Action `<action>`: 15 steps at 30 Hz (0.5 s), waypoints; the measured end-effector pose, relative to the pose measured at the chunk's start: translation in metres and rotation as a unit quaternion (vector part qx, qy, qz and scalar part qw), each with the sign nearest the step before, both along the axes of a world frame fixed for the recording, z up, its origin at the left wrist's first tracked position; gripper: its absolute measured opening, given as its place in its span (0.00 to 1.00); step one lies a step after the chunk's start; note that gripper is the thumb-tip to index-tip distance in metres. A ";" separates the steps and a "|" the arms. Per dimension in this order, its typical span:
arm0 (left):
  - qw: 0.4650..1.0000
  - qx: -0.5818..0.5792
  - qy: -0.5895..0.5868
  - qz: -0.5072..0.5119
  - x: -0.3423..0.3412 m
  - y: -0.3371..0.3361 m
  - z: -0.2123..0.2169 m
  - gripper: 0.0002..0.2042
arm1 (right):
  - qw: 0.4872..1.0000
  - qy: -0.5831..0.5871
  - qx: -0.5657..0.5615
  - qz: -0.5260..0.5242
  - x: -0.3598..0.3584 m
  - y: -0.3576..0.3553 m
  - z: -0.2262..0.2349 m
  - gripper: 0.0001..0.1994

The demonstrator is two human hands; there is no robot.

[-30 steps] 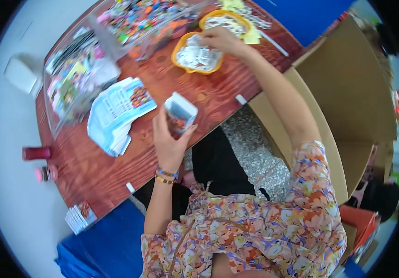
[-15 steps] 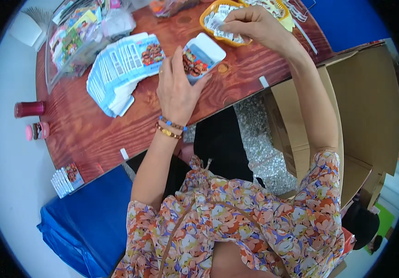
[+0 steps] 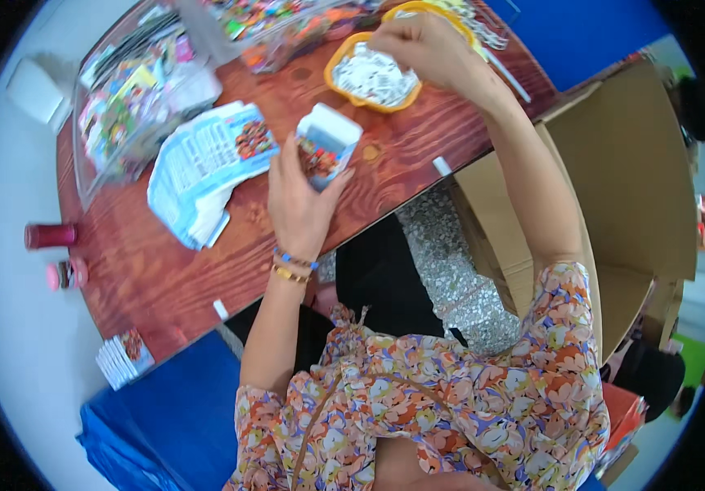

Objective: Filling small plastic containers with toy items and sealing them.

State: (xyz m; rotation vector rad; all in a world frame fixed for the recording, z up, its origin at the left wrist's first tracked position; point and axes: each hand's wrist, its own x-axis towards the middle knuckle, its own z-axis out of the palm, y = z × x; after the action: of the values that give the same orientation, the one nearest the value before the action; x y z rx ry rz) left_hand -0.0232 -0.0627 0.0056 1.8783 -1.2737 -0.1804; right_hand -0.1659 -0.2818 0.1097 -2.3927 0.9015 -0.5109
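Table (image 3: 193, 282), red wood grain, is running at a slant. At its near side, left hand (image 3: 299, 204) is grasping a small open box (image 3: 328, 146). Toward its far right, right hand (image 3: 430, 51) is hovering by a yellow basket (image 3: 358, 101), fingers bunching; cannot tell whether anything is inside them. Speckled floor (image 3: 451, 262) is showing below its near edge, a cardboard carton (image 3: 630, 164) standing to its right, blue sheeting (image 3: 156, 417) lying off its near-left corner.

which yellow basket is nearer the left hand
The rounded yellow basket holding small white packets; the other yellow basket lies farther right, partly hidden behind the right hand.
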 end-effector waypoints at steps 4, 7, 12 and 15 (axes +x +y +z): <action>0.991 -0.014 0.123 -0.047 -0.027 0.012 -0.011 0.43 | 0.968 0.066 -0.126 -0.208 -0.055 -0.120 -0.050 0.16; 0.990 -0.013 0.125 -0.064 -0.037 0.028 -0.011 0.41 | 0.958 0.168 -0.077 -0.219 -0.055 -0.140 -0.060 0.19; 0.994 -0.011 0.091 -0.067 -0.033 0.035 0.001 0.41 | 0.949 0.234 -0.036 -0.209 -0.028 -0.140 -0.067 0.21; 0.991 -0.002 0.120 -0.058 -0.032 0.033 -0.006 0.42 | 0.966 0.194 0.016 -0.171 -0.041 -0.161 -0.074 0.19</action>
State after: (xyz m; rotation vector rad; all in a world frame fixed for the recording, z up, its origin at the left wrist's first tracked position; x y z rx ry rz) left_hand -0.0550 -0.0300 -0.0003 1.7197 -1.2154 -0.4520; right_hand -0.2068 -0.4431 0.0356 -2.3555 1.4985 -0.1444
